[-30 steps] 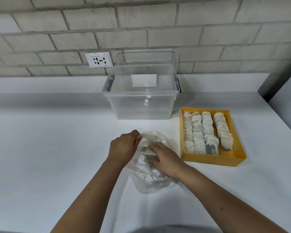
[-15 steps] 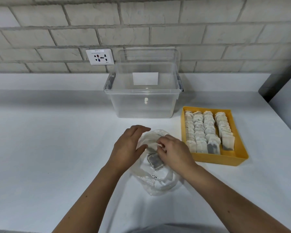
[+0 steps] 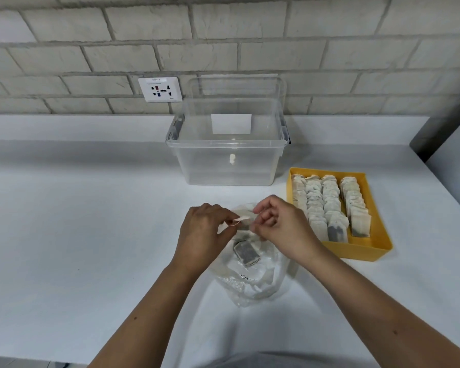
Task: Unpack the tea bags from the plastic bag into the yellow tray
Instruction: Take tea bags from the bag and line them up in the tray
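Observation:
A crumpled clear plastic bag (image 3: 252,282) lies on the white counter in front of me. A dark tea bag (image 3: 246,252) shows inside it. Above the bag's mouth, my left hand (image 3: 205,235) and my right hand (image 3: 282,227) both pinch a pale tea bag (image 3: 243,221) between their fingertips. The yellow tray (image 3: 361,251) sits just right of my right hand, holding several rows of tea bags (image 3: 327,205) standing on edge.
A clear plastic storage bin (image 3: 229,166) stands behind the bag, against the brick wall. A wall socket (image 3: 160,89) is mounted to its left. The counter's right edge (image 3: 441,181) runs past the tray.
My right hand has come out of the bag with a pale tea bag. Both hands have risen to the bag's mouth and now pinch that tea bag between them.

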### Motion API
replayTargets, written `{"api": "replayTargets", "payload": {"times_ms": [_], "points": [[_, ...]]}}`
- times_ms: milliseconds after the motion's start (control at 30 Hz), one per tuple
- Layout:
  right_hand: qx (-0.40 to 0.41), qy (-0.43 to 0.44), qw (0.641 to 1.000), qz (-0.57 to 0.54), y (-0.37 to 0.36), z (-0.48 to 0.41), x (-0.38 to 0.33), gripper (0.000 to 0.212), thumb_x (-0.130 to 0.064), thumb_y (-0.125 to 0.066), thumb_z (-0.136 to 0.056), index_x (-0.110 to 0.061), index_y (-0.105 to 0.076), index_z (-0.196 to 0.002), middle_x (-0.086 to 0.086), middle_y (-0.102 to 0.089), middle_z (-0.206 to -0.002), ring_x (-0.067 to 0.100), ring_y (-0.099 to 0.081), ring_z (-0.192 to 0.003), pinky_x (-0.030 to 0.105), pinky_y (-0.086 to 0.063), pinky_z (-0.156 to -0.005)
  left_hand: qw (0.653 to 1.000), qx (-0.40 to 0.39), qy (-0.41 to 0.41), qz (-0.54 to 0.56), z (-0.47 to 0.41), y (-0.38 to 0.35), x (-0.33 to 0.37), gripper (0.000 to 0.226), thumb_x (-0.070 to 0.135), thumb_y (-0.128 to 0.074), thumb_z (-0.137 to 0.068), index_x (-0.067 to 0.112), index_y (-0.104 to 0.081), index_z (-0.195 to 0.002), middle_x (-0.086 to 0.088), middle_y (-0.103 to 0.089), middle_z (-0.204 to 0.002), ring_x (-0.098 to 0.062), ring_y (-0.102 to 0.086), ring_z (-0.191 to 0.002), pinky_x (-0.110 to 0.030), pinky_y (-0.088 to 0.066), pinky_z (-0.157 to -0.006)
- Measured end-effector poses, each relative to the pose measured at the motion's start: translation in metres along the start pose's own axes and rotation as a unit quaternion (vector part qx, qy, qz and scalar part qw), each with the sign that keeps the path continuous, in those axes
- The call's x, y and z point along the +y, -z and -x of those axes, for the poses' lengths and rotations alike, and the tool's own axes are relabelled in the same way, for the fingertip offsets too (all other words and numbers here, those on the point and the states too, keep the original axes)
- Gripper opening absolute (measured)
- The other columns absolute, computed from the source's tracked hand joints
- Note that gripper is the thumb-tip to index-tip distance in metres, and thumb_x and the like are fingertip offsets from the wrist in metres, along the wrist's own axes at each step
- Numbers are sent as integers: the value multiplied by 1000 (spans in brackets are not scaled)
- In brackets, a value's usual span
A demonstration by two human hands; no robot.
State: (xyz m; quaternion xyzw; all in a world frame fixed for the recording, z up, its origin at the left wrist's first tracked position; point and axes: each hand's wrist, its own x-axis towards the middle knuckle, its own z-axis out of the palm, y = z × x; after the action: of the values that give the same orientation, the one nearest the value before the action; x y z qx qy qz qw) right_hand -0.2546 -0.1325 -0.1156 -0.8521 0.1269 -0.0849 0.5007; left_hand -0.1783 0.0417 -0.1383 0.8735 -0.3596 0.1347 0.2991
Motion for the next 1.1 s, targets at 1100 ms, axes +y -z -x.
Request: {"api": "replayTargets", "payload": {"times_ms": [1100], "points": [[-38,-111,947,-298,3,16,-8,9,-7,-73,-82,-11,-74,-90,-3,-69,-74,6,-52,-60,20,-41,-54,870,-83,301,381,-5,22,18,17,14,-62,-98,13,-78,-101,-3,-79,-85,-15,-76,-80,-23,-57,-74]]}}
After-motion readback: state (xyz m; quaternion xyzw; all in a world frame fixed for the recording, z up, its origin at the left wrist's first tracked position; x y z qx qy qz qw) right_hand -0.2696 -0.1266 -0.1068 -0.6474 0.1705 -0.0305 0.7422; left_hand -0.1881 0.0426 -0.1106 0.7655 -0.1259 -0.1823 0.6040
